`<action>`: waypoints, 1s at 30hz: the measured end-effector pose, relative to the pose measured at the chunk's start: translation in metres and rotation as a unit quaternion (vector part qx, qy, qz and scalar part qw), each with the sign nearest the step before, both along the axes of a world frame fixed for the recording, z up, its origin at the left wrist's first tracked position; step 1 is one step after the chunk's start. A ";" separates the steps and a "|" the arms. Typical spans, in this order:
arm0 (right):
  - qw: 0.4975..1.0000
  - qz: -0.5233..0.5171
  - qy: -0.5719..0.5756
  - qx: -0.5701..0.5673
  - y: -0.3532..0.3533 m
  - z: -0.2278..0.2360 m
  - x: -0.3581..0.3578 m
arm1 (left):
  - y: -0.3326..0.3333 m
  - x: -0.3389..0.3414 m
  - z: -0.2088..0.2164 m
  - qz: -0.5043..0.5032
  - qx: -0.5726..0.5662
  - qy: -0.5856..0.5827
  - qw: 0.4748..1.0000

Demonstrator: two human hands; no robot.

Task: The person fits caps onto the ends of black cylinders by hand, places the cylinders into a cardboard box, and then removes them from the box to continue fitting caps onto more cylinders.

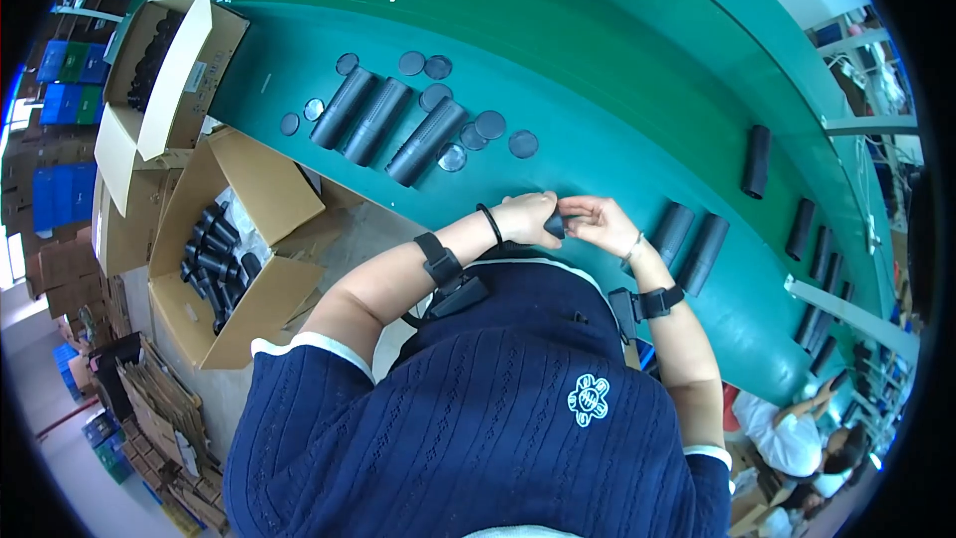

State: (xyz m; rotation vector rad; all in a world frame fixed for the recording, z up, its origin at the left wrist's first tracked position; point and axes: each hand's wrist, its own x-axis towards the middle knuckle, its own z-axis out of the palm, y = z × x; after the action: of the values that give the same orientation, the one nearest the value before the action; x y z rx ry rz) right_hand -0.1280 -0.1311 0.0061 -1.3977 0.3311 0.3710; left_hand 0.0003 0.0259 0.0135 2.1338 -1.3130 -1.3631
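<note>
Close in front of my body, my left hand (530, 220) is closed round a small dark piece (555, 226), mostly hidden by the fingers. My right hand (601, 223) meets it from the right, thumb and fingers bent against the same piece. Beyond my left hand, three ribbed black tubes (426, 142) lie side by side on the green bench (588, 154). Several round dark discs (489, 125) are scattered around them. Right of my right hand lie two more black tubes (704, 254).
Left of the bench, an open carton (289, 189) holds several black parts (214, 254). Another open carton (194, 80) with dark parts stands behind it. More black tubes (757, 161) lie along the bench's far right. A person in white (787, 438) sits at lower right.
</note>
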 end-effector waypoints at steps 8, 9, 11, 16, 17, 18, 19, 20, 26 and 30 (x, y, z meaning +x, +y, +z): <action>0.999 0.012 0.030 0.019 0.003 0.005 0.008 | 0.000 0.001 0.000 -0.015 0.000 0.006 1.000; 0.999 0.016 0.025 -0.013 0.005 0.006 0.008 | -0.001 0.000 -0.001 -0.016 0.000 0.007 1.000; 0.999 0.020 0.020 -0.045 0.011 0.012 0.011 | -0.002 -0.002 -0.003 -0.017 0.008 -0.009 1.000; 0.923 0.086 -0.093 -0.364 0.011 -0.001 0.011 | 0.002 -0.006 -0.010 -0.050 -0.025 0.019 0.998; 0.952 0.044 -0.058 -0.298 0.010 -0.001 0.009 | 0.003 -0.006 -0.012 -0.043 -0.043 0.025 0.998; 0.952 0.047 -0.060 -0.297 0.008 -0.006 0.009 | 0.005 -0.004 -0.014 -0.041 -0.042 0.024 0.998; 0.977 0.013 -0.028 -0.213 0.005 -0.015 0.006 | 0.006 -0.001 -0.011 -0.027 -0.043 0.046 0.998; 0.992 -0.019 0.002 -0.128 -0.001 -0.024 0.005 | 0.007 0.003 -0.008 -0.011 -0.045 0.067 0.997; 0.911 -0.051 -0.132 -0.388 -0.023 -0.052 0.040 | 0.044 0.032 -0.007 0.083 -0.154 0.124 0.977; 0.848 0.007 -0.124 -0.516 -0.014 -0.059 0.092 | 0.054 0.051 0.021 0.132 -0.187 0.160 0.960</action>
State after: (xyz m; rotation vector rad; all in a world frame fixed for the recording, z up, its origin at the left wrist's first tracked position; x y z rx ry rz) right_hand -0.0356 -0.1456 -0.0533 -2.4826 0.3130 -0.0218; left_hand 0.0510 0.0802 0.0341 1.6820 -1.0198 -1.1787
